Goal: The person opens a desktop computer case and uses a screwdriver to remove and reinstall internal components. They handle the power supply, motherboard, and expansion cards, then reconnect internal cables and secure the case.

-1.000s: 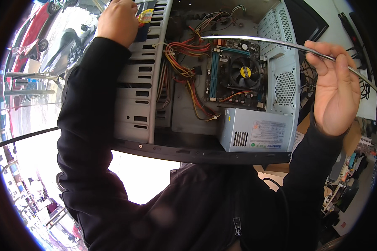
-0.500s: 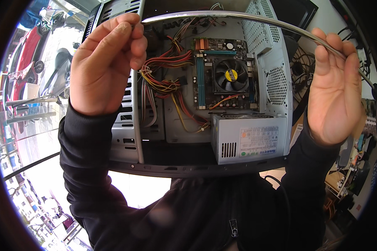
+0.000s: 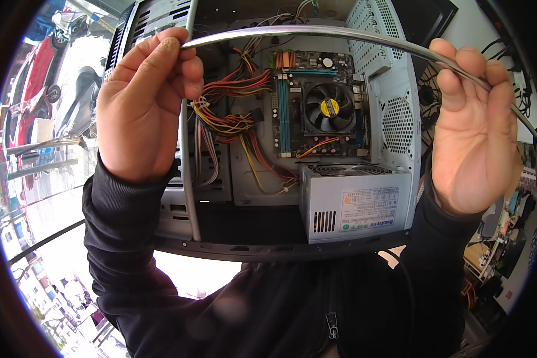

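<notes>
A long, thin, shiny metal rod (image 3: 304, 28) stretches from one hand to the other above an opened computer case (image 3: 403, 83). At its left end, the thumb and fingertips of my left hand (image 3: 140, 113) pinch the tip. My right hand (image 3: 474, 131), palm showing, holds the rod between thumb and fingers near its right end, which runs on past the hand. Below the rod lie a motherboard (image 3: 289, 113) with a black cooling fan (image 3: 328, 110), a bundle of coloured cables (image 3: 230, 122) and a grey power supply (image 3: 370, 209). Neither hand touches these parts.
The case's slotted front side (image 3: 176, 209) is by my left forearm. Dark cables (image 3: 519, 95) hang beyond my right hand, and cluttered shelves (image 3: 489, 238) stand at the right. At the left, outside a glass pane, are a red vehicle (image 3: 33, 89) and a scooter (image 3: 83, 95).
Both hands and the rod have come slightly lower and to the left in the view. The hold on the rod looks the same. The case appears slightly shifted.
</notes>
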The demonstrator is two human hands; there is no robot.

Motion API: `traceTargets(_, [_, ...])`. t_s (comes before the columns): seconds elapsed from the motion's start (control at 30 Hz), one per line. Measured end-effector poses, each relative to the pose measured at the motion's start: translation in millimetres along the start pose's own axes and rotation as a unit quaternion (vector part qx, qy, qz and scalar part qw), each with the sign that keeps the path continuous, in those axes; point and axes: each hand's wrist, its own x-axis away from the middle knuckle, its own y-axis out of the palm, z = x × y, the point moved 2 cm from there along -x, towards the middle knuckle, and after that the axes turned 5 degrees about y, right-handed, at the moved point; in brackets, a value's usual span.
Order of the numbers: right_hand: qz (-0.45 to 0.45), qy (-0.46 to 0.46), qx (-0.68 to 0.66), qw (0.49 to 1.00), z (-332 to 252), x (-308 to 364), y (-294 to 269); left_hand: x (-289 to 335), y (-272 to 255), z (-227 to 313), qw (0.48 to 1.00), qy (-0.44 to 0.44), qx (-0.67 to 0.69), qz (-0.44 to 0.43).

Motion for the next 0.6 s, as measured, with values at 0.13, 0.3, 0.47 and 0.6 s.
traceTargets(0.13, [0.033,0.005,-0.033,0.999,1.2,0.6,-8.1,1.0,7.4,4.3,0.999,0.024,0.018,-0.018])
traceTargets(0.3, [0.053,0.023,-0.106,0.993,9.7,-1.6,-18.8,0.3,9.8,6.8,0.994,0.016,0.059,-0.085])
traceTargets(0.47, [0.069,0.017,-0.122,0.990,19.8,-3.0,-23.3,3.1,11.4,5.5,0.994,0.012,0.078,-0.080])
traceTargets(0.6, [0.010,-0.021,-0.073,0.997,21.6,-5.0,-21.2,1.3,10.1,1.8,0.997,0.017,0.070,-0.035])
